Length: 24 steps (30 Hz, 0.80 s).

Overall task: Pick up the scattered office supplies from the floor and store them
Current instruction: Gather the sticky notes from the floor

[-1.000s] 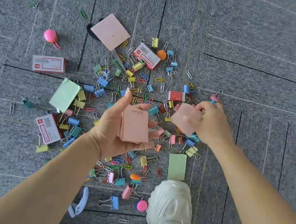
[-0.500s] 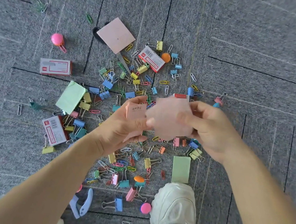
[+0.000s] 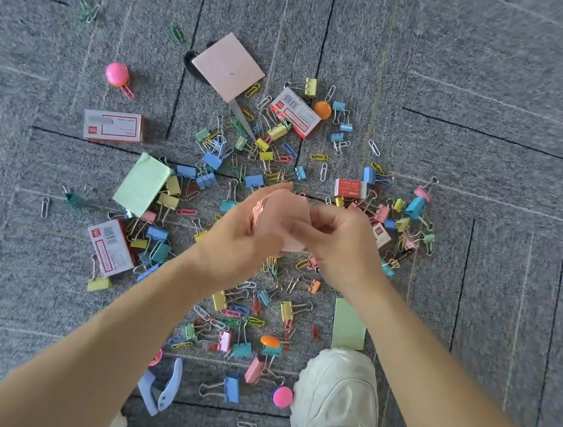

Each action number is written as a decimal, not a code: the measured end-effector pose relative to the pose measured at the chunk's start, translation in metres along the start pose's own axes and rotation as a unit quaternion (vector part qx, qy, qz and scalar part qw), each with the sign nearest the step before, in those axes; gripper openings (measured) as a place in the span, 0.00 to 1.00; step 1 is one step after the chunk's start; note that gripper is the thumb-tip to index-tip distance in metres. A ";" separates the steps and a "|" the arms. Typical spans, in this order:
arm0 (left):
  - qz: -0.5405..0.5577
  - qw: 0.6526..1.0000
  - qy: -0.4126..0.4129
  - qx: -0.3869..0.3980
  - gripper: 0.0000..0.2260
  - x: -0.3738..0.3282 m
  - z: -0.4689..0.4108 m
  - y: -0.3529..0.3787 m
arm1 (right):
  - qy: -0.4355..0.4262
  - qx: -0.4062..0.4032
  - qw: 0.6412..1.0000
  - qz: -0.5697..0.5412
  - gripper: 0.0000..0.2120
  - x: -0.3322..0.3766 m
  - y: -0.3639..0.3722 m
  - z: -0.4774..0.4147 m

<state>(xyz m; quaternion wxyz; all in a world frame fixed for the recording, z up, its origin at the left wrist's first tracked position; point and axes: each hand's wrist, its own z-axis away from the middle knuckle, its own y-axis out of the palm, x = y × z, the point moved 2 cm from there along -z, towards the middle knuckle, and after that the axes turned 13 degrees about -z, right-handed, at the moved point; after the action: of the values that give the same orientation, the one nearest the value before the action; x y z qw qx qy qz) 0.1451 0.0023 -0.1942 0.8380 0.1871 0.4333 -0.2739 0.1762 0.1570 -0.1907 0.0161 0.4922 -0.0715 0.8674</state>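
**Pink notes being stacked in hand; the rest of the spill lies on the floor**

Step in hand: gathering the loose pink sticky notes [image 3: 285, 213] into one stack.
- The left hand [image 3: 240, 233] grips the stack, which is seen edge-on, with its fingers curled round it.
- The right hand [image 3: 339, 239] pinches a pink sheet against the stack's facing side.
- The stack is held above the carpet [image 3: 491, 95], over the middle of the spill.

Progress, judged: early. On the floor lie many binder clips [image 3: 212, 160], paper clips [image 3: 323, 171] and staple boxes [image 3: 113, 126]. There is also a green pad [image 3: 142, 184], a second green pad [image 3: 348, 323] just beside the shoe [image 3: 337, 408], and a pink pad [image 3: 229, 67] at the far side.

Next move, judged:
- Seat the sheet square on the stack and press it flat, since thin paper will likely curl or slip.
- That frees the right hand for another pick.
- The far pink pad looks like the natural match for this stack.
- No box or tray for storing anything is in view, so one has to be found.

Hidden or unclear:
- Both hands are blurred, so the exact finger positions are uncertain.
- The sheets cannot be counted.
- The hands and forearms cover whatever clips lie beneath them.
- A dark object [image 3: 190, 61] sits mostly under the far pink pad, with a metal blade sticking out. It may be scissors, but I cannot confirm that.
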 end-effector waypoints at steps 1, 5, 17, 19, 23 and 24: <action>0.003 1.000 -0.007 0.001 0.33 0.000 0.000 0.001 | -0.042 -0.005 0.997 0.065 0.11 -0.001 0.000 0.000; 0.011 1.000 -0.024 0.002 0.33 0.001 0.003 0.003 | -0.125 -0.018 0.968 0.216 0.13 0.005 0.005 0.001; -0.064 0.997 -0.007 -0.051 0.27 0.004 0.006 -0.002 | -0.077 -0.017 0.996 0.040 0.02 -0.008 0.010 0.006; -0.075 0.995 -0.012 -0.061 0.28 0.006 0.006 -0.006 | -0.076 -0.023 0.995 0.065 0.03 -0.006 0.009 0.003; -0.091 0.989 -0.016 -0.112 0.24 0.006 0.008 -0.028 | -0.090 -0.047 0.984 0.145 0.04 0.014 0.007 -0.019; -0.091 0.988 -0.008 -0.121 0.22 0.006 0.010 -0.035 | -0.100 -0.053 0.980 0.166 0.05 0.021 0.010 -0.031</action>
<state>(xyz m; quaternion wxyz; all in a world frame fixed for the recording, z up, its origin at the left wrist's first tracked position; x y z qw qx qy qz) 0.1322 -0.0317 -0.1961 0.8295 0.0419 0.4721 -0.2955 0.1380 0.1509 -0.1892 -0.1090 0.5559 -0.1995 0.7996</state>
